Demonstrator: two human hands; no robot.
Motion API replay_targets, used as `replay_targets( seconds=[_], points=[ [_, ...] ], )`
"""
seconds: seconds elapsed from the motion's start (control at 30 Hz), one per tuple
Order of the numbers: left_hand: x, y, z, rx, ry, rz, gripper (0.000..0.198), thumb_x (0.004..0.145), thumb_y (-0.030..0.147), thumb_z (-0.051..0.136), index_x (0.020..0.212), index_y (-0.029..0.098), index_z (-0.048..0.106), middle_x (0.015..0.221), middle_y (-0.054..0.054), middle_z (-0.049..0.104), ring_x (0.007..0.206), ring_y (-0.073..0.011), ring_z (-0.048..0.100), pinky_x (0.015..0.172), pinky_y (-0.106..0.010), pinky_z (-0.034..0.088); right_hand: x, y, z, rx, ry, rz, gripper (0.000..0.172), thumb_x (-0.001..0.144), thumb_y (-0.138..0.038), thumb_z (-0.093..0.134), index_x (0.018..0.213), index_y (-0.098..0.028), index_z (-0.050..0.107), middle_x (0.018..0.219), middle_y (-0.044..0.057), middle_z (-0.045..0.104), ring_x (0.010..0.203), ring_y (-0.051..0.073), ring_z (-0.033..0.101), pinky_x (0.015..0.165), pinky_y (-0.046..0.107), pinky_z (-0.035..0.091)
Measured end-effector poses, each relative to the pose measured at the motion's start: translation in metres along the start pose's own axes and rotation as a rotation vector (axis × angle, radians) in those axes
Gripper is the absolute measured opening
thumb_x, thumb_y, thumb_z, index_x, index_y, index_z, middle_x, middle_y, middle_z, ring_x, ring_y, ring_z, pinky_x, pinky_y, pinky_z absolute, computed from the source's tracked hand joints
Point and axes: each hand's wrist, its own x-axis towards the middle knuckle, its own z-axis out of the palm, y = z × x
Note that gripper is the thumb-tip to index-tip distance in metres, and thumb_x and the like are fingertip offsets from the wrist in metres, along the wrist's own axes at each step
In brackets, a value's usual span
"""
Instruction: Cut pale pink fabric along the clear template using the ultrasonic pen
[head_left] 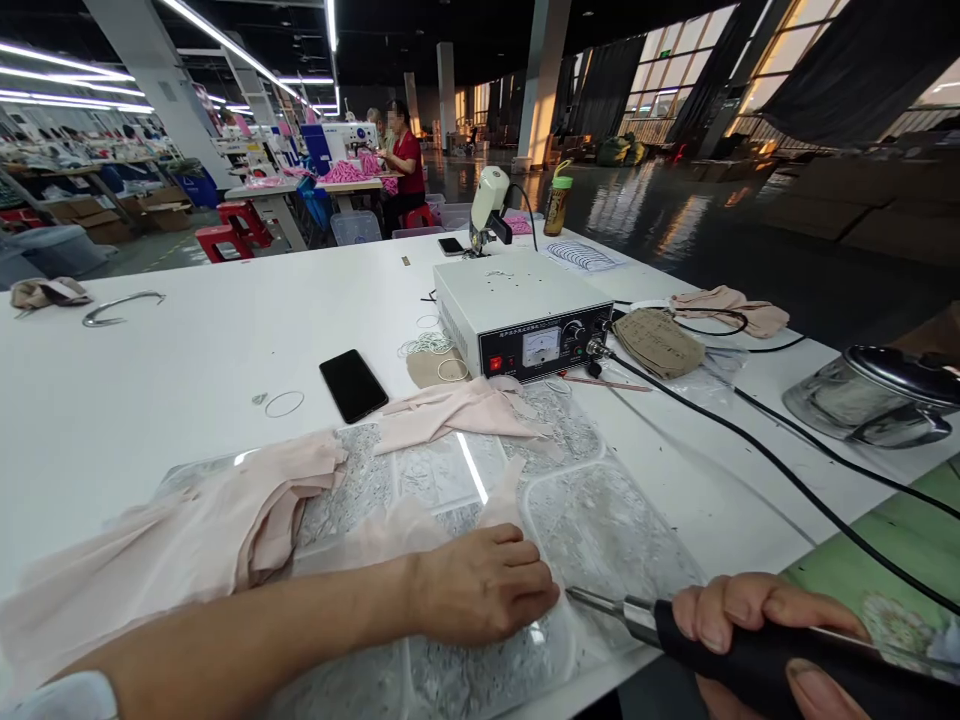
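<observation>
My left hand (pixel 484 588) reaches across a clear plastic mat (pixel 600 520), fingers curled and pressed down on a thin pale-pink fabric piece (pixel 501 497). Part of that fabric is hidden under my hand and forearm. Wrapped round the black handle of a corded ultrasonic cutter (pixel 639 618) is my right hand (pixel 750 615), at the lower right. The cutter's metal tip points left, close by my left fingertips. To the left lies a stack of pale-pink fabric pieces (pixel 202 510). Another pink bundle (pixel 457 410) rests at the mat's far edge.
A white control box (pixel 525 290) with a meter stands beyond the mat; black cables (pixel 720 440) run to the right. Around are a phone (pixel 352 385), brown fabric pieces (pixel 658 342), a glass pot (pixel 862 400) and a metal hook (pixel 122 308). Behind, a person (pixel 407 165) sits at a sewing machine.
</observation>
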Motion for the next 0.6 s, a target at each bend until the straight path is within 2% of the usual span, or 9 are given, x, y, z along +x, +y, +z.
replay_targets(
  seconds=[0.2, 0.4, 0.6],
  points=[
    [-0.001, 0.0, -0.004, -0.007, -0.021, -0.006, 0.018, 0.101, 0.01, 0.047, 0.094, 0.01, 0.064, 0.079, -0.004, 0.06, 0.073, -0.0133, 0.055, 0.073, -0.029, 0.046, 0.005, -0.008, 0.017, -0.016, -0.04, -0.026, 0.014, 0.082, -0.034, 0.065, 0.079, -0.022, 0.059, 0.067, -0.002, 0.051, 0.048, 0.011, 0.053, 0.044, 0.029, 0.053],
    [-0.005, 0.002, -0.012, -0.011, -0.011, -0.012, 0.023, 0.102, 0.007, 0.041, 0.104, 0.005, 0.064, 0.083, -0.007, 0.063, 0.079, -0.0167, 0.057, 0.08, -0.034, 0.048, 0.001, -0.005, 0.012, 0.007, -0.027, -0.032, 0.014, 0.082, -0.034, 0.065, 0.082, -0.022, 0.058, 0.069, -0.001, 0.053, 0.051, 0.012, 0.056, 0.047, 0.029, 0.054],
    [-0.006, 0.004, -0.013, -0.008, 0.001, 0.013, 0.025, 0.102, 0.006, 0.04, 0.106, 0.004, 0.064, 0.09, -0.011, 0.065, 0.081, -0.0176, 0.059, 0.082, -0.034, 0.049, 0.001, -0.007, 0.012, -0.019, -0.048, -0.053, 0.013, 0.082, -0.035, 0.064, 0.082, -0.023, 0.059, 0.067, 0.0, 0.054, 0.049, 0.014, 0.057, 0.045, 0.032, 0.054]
  ],
)
